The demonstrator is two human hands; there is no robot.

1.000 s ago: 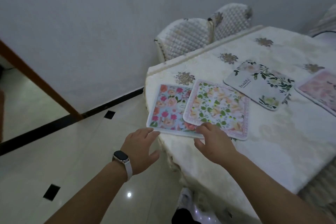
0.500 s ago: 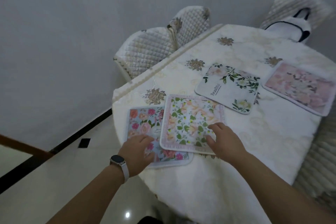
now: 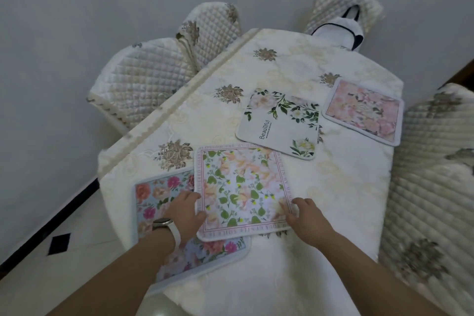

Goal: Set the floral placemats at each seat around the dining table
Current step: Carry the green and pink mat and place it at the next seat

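Four floral placemats lie on the cream tablecloth of the dining table [image 3: 333, 187]. A green-leaf placemat with a pink border [image 3: 241, 190] overlaps a blue placemat with pink roses [image 3: 154, 195] at the near left corner. My left hand [image 3: 183, 213], with a watch on the wrist, holds the green-leaf mat's left edge, on top of the blue one. My right hand [image 3: 305, 220] holds its lower right corner. Farther back lie a white "Beautiful" placemat [image 3: 279, 123] and a pink placemat [image 3: 364, 113] at the right edge.
Two quilted chairs [image 3: 143, 77] stand against the wall on the table's left side. Another quilted chair [image 3: 343, 7] at the far end carries a white bag with dark trim [image 3: 338, 33]. A further quilted chair [image 3: 431, 174] is on the right. Tiled floor [image 3: 59, 238] lies lower left.
The view has swung over the table. My left hand went from beside the blue mat onto the green-leaf mat's left edge. My right hand shifted to its lower right corner.
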